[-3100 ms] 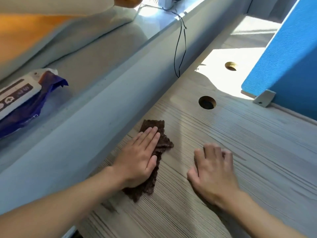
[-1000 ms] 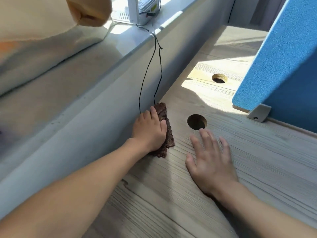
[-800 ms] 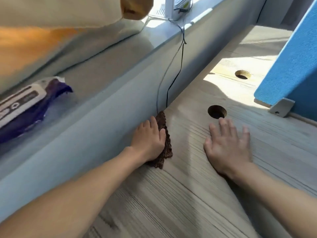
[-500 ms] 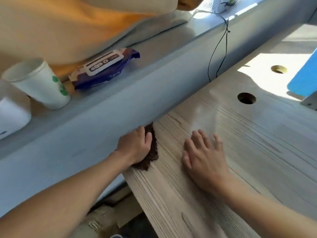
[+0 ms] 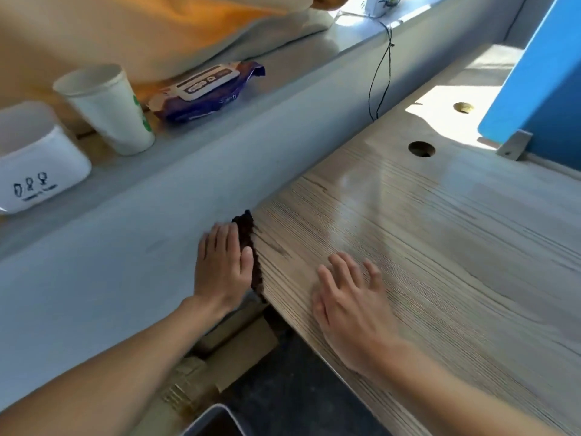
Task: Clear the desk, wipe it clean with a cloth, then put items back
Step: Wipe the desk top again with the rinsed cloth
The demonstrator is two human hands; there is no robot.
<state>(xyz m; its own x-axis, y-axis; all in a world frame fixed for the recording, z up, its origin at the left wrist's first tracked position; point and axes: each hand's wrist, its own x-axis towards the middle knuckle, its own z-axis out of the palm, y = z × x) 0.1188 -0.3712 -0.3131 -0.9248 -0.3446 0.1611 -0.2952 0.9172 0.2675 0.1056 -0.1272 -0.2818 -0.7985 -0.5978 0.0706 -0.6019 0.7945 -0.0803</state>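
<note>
Since a second ago the left hand (image 5: 221, 265) has drawn the cloth (image 5: 248, 234) back along the wall, away from the black cable (image 5: 382, 73) and the round hole (image 5: 421, 149), to the near left corner of the desk (image 5: 456, 278).

Left fingers: straight and together, laid flat over the cloth and pressing it; the tips are blurred. Right hand (image 5: 349, 303): fingers straight and slightly spread, palm down on the wood just right of the left hand, holding nothing.

The cloth lies at centre frame, where the desk's long edge meets the grey wall (image 5: 125, 247). It is dark brown and coarse in texture. Only a narrow strip shows along the thumb side of the left hand; the rest is under the palm.

The desk's near end runs diagonally toward the lower right of the frame. Beyond it lies a gap with cardboard (image 5: 235, 347) and a dark bin (image 5: 217, 423) at the bottom edge. To the right of both hands the wood grain runs unbroken to the round hole, a second hole (image 5: 462, 107) in sunlight, and the blue partition (image 5: 540, 73) on its metal bracket (image 5: 514, 146) at upper right. A glossy sheen crosses the desk's middle.

On the ledge (image 5: 298, 77) at upper left stand a white container (image 5: 41, 171), a paper cup (image 5: 110, 111) and a purple wipes pack (image 5: 204, 89).
</note>
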